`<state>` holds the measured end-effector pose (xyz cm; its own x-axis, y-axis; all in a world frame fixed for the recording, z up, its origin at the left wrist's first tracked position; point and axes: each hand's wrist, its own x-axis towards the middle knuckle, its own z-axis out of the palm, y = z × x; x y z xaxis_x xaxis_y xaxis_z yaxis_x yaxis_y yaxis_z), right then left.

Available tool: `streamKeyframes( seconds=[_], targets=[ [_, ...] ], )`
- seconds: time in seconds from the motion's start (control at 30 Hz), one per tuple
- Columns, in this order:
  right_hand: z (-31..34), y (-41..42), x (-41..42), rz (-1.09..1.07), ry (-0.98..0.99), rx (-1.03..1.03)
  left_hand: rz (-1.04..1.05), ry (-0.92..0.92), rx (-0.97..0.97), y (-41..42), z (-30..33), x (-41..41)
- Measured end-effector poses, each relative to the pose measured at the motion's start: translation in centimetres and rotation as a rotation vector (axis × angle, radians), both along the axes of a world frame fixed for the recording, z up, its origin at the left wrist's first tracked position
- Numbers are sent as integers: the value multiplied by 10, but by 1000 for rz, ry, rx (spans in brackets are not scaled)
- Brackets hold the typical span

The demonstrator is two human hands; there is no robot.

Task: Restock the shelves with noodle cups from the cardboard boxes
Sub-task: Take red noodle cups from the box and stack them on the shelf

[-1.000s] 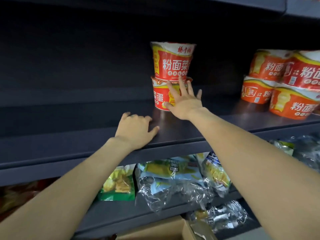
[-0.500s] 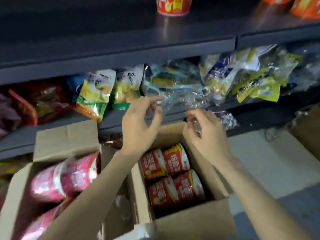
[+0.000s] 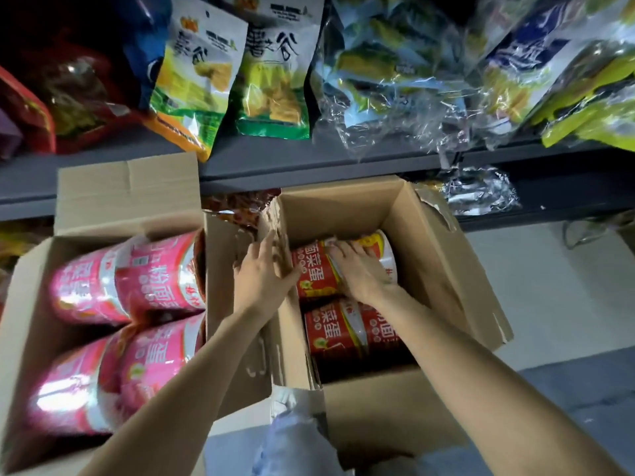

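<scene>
An open cardboard box (image 3: pixel 433 259) on the floor holds several red noodle cups (image 3: pixel 343 333) lying on their sides. My right hand (image 3: pixel 362 273) is down inside it, palm on a far red cup (image 3: pixel 386 250), fingers curved over that cup's side. My left hand (image 3: pixel 264 269) rests with straight fingers against the box's left wall and torn flap, holding nothing. Beside it on the left, a second open box (image 3: pixel 25 304) is filled with pink noodle cups (image 3: pixel 154 273).
A dark grey shelf (image 3: pixel 275 159) just above the boxes carries hanging snack bags (image 3: pixel 271 80) and crinkled clear packets (image 3: pixel 395 97). More packets (image 3: pixel 481 194) sit on a lower ledge. Pale floor (image 3: pixel 549 297) lies to the right of the red-cup box.
My view dropped from the upper shelf with its stacked red cups to the boxes. Both hands came down; the right went into the red-cup box, the left onto its wall.
</scene>
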<state>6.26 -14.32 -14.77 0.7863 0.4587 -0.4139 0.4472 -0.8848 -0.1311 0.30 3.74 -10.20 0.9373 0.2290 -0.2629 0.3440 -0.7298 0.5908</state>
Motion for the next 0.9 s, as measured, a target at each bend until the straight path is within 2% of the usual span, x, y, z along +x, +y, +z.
streamKeyframes(
  seconds=[0.13, 0.2, 0.37, 0.53, 0.63, 0.77, 0.83, 0.9],
  targets=[
    [-49, 20, 24, 148, 45, -182, 8, -99, -65, -6, -14, -1],
    [-67, 28, 30, 225, 9, -295, 15, -139, -91, -7, -16, -1],
    [-73, 40, 34, 212, -41, -325, -1, -170, -94, -9, -16, 2],
    [-34, 24, 24, 215, -139, -181, -12, -115, -69, -10, -12, 5],
    [6, 3, 13, 209, -218, -9, -67, -112, 49, -9, -4, 6],
    [57, -25, 3, 346, -423, 81, -392, -137, 253, -11, 23, 19],
    [78, -35, 0, 425, -484, 65, -514, -30, 231, -15, 37, 32],
    [94, -42, 0, 474, -524, 36, -513, 138, 69, -19, 50, 41]
  ],
)
